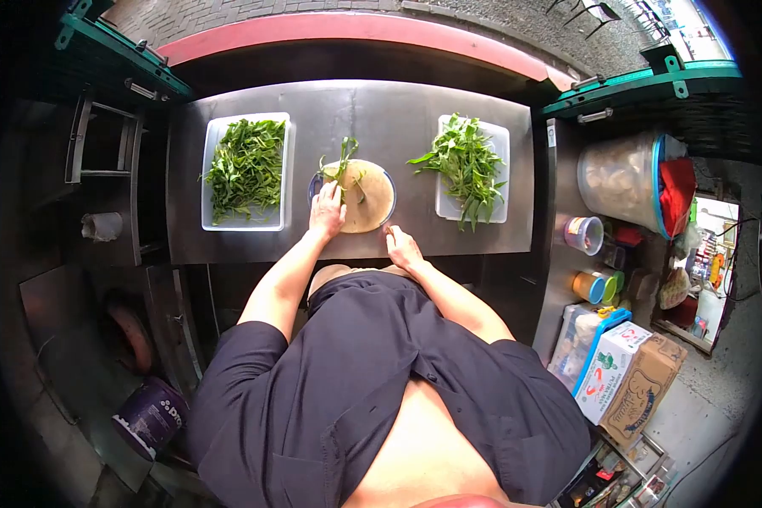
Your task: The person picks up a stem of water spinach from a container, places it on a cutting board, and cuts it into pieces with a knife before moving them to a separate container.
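Observation:
A round, pale chopping board (376, 188) with a blue edge showing around it lies on the steel table. My left hand (327, 212) is at the board's left side, fingers closed over a small bunch of long-stemmed leafy greens (345, 157). The stalks stick out past the far edge of the board. My right hand (405, 248) is by the board's near right edge, its fingers curled together; a small dark bit shows at the fingertips, too small to make out.
On the steel table (381, 110), a white tray (288, 169) of loose greens stands left, and another tray (501, 199) heaped with leafy stems stands right. A side counter at right bears a large clear tub (614, 182), small jars and a cardboard box (643, 389).

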A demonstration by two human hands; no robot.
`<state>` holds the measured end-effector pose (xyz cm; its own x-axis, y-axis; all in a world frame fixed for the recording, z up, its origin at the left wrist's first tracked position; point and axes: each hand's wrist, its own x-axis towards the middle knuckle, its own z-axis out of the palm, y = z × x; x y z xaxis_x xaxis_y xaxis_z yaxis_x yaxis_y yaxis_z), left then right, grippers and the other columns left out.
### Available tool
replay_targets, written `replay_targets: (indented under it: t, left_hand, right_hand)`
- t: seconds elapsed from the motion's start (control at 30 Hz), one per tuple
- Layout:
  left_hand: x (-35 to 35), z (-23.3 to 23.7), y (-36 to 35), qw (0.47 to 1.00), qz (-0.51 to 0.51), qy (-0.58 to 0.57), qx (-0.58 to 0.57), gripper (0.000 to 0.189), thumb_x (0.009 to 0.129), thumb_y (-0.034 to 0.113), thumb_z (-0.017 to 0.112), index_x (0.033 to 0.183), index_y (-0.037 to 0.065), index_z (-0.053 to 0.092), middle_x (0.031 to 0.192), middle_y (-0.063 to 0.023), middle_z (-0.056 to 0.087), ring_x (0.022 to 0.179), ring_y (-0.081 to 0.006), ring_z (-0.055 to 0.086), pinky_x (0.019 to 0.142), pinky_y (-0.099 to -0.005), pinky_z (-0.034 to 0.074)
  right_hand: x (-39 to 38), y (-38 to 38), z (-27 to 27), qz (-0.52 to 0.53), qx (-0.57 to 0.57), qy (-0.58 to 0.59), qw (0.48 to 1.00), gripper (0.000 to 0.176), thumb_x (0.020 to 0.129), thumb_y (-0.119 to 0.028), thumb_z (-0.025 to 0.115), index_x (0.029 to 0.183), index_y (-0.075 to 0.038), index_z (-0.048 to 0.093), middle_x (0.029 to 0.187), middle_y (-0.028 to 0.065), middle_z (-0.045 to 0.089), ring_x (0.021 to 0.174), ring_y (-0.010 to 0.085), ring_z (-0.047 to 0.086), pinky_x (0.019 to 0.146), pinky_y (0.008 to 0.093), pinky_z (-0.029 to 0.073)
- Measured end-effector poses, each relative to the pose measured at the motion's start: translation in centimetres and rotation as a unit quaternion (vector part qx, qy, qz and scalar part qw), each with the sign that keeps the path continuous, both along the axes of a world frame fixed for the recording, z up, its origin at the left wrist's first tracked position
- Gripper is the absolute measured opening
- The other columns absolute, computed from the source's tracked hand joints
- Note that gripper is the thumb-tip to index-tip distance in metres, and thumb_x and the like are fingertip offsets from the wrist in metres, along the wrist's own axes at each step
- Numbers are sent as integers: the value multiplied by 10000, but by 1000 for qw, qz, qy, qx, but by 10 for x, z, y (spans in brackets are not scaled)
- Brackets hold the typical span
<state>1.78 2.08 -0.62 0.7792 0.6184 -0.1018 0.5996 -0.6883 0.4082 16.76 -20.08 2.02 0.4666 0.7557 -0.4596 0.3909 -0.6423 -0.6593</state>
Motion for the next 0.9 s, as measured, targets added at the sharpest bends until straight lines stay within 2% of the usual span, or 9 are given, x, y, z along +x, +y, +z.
replay_targets:
  t: [0.07,0.2,0.27,0.37,0.43,0.47,0.57,0.7,0.9]
  left_hand:
    - [-8,3,-3,1000,-10,-6,-6,563,917,234,684,1405,-10,545,1531,-158,471,1454,-305,411,1153,-451,369]
    - [-16,9,4,999,-24,-44,-12,488,914,197,673,1364,28,587,1453,-162,516,1378,-319,471,1108,-457,407]
    - [-20,16,9,998,-14,-52,-14,465,910,184,671,1349,51,603,1444,-156,520,1360,-321,482,1100,-460,411]
    - [-20,20,17,998,-46,-52,8,454,915,210,648,1356,106,622,1469,-128,517,1387,-313,459,1113,-477,394]
    - [-22,22,22,977,-211,-16,18,462,924,218,614,1377,125,612,1482,-125,507,1394,-321,446,1112,-499,382]
    - [-23,24,20,972,-234,14,22,477,937,224,589,1403,124,593,1528,-128,476,1443,-318,403,1133,-509,358]
    - [-32,13,14,981,-179,56,53,495,940,237,592,1424,134,578,1575,-130,439,1492,-312,356,1155,-504,339]
    - [-44,11,14,986,-150,31,63,518,913,240,616,1410,101,581,1559,-135,453,1477,-318,377,1143,-482,345]
    - [-52,21,10,981,-187,-6,60,562,880,226,641,1410,54,571,1539,-150,456,1475,-319,369,1140,-503,351]
  right_hand:
    - [-10,6,-3,4,15,1,1000,301,1038,-247,514,1242,-41,595,1106,286,703,1081,454,674,933,505,531]
    - [-21,20,20,-6,-13,-8,1000,301,1033,-240,518,1239,-37,602,1119,282,703,1090,450,671,948,505,528]
    - [-21,16,19,-40,33,-34,998,294,1032,-239,516,1226,-38,607,1105,281,707,1075,456,674,932,510,535]
    - [-22,19,25,-106,-3,-40,994,295,1035,-285,491,1191,-62,605,1070,273,716,1033,471,682,895,544,539]
    - [-25,22,21,-110,-13,-37,993,303,1036,-292,487,1190,-61,606,1078,276,715,1041,470,682,902,543,540]
    - [-28,25,19,-110,-22,-33,993,310,1037,-300,483,1189,-59,607,1086,279,715,1048,469,682,909,542,540]
    - [-49,34,3,-93,5,-67,993,348,1027,-318,483,1230,-68,613,1106,292,709,1073,472,676,947,540,533]
    - [-74,52,7,-68,-17,-20,997,349,1024,-313,500,1237,-61,611,1069,307,700,1046,483,675,909,548,529]
    - [-85,45,15,-135,15,-29,990,324,1025,-276,502,1210,-37,621,1087,308,693,1058,481,666,905,531,532]
